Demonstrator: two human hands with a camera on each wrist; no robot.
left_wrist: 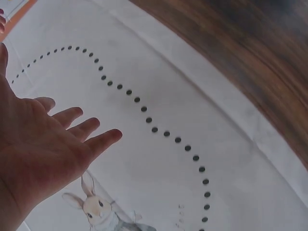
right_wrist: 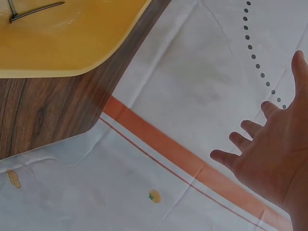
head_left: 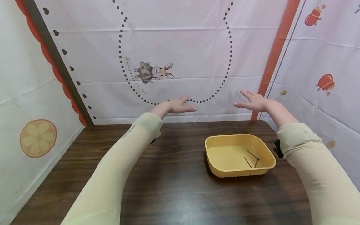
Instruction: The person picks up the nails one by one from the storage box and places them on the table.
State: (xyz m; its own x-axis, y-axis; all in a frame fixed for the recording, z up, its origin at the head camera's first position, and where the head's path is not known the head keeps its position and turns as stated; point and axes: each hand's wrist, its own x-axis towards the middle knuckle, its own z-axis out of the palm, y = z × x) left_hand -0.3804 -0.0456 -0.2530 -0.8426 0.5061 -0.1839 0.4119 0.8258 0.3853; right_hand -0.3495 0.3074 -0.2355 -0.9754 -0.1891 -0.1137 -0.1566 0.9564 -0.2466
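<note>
Both hands are raised in the air beyond the far part of the table, fingers spread and holding nothing. My left hand [head_left: 177,105] is left of centre in the head view, palm and fingers also visible in the left wrist view. To the right, my right hand [head_left: 254,101] is held above and behind a yellow plastic basin [head_left: 225,151], touching nothing. Inside the basin, toward its right end, lie a few thin dark sticks [head_left: 248,162]; in the right wrist view two of these thin dark pieces [right_wrist: 41,10] meet at an angle. What they are, I cannot tell.
The basin stands on the right half of a dark wood-grain table [head_left: 174,187]. Behind it and at both sides hang white printed cloths [head_left: 197,59] with dots, a rabbit figure [head_left: 153,72] and an orange stripe. Dark bands partly show under both sleeves.
</note>
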